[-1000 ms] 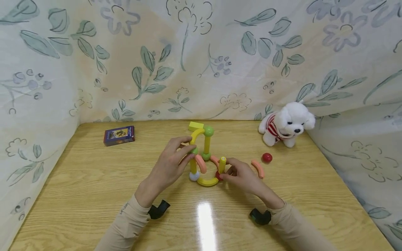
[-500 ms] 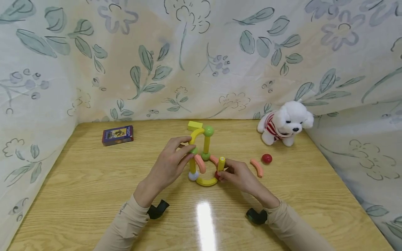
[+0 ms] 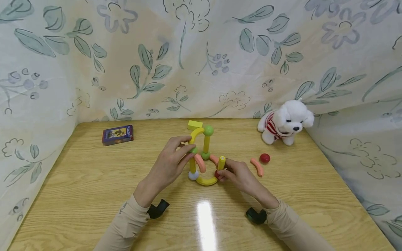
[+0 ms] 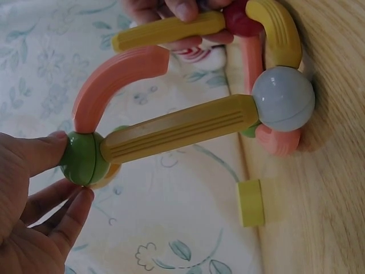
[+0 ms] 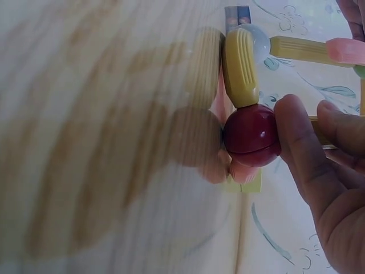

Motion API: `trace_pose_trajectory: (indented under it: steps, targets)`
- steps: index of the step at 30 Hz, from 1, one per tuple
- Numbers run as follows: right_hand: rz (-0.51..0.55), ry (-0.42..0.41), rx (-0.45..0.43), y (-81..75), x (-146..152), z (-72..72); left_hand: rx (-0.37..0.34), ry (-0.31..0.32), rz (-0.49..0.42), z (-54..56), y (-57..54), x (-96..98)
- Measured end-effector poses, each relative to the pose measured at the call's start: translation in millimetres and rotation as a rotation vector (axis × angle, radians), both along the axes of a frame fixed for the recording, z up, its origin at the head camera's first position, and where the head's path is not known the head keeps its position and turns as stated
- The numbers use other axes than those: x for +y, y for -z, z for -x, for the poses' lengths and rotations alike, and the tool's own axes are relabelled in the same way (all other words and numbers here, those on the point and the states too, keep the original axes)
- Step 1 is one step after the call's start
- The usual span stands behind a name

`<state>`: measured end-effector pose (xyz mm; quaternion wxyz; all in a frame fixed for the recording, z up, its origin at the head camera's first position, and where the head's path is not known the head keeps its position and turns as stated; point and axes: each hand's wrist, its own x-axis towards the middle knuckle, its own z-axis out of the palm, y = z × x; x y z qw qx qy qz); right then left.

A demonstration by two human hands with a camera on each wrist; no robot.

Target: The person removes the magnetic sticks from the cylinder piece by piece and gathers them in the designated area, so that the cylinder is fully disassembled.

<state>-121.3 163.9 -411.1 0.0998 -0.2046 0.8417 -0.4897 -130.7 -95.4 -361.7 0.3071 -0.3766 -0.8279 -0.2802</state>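
Observation:
A small frame of toy building rods and balls stands mid-table. My left hand [image 3: 171, 160] pinches a green ball [image 4: 84, 158] on top of an upright yellow rod [image 4: 182, 127], whose foot meets a pale ball [image 4: 283, 98]. From that green ball a curved pink rod [image 4: 117, 83] juts out, its far end free. A curved yellow rod [image 3: 197, 133] links it to another green ball [image 3: 208, 130] on the rear upright. With thumb and fingers my right hand [image 3: 243, 177] grips a short yellow rod [image 3: 221, 162] standing on a red ball [image 5: 252, 136].
Right of the frame lie a loose curved pink rod [image 3: 257, 167] and a red ball [image 3: 265, 158]. A white plush dog [image 3: 287, 122] sits at the back right. A yellow block [image 3: 195, 125] is behind the frame, and a card box [image 3: 117, 135] lies at the back left.
My right thumb and fingers have drawn in closer round the foot of the short yellow rod. The loose red ball has shifted slightly left. My left hand keeps its hold.

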Motion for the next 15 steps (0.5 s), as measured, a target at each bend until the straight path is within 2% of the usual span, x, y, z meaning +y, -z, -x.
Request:
trace_pose_trajectory:
  steps: [5, 12, 15]
  targets:
    - [0.001, -0.001, -0.014, -3.1, -0.5, -0.2, -0.007, 0.001, 0.002, 0.4, -0.8, -0.9]
    - [-0.039, 0.001, 0.032, -8.6, -2.3, -1.2, -0.020, -0.007, 0.017, -0.8, -1.9, -1.9]
    - [-0.051, 0.014, 0.021, -8.0, 0.0, -2.0, -0.024, 0.000, 0.021, -0.6, -1.3, -1.8]
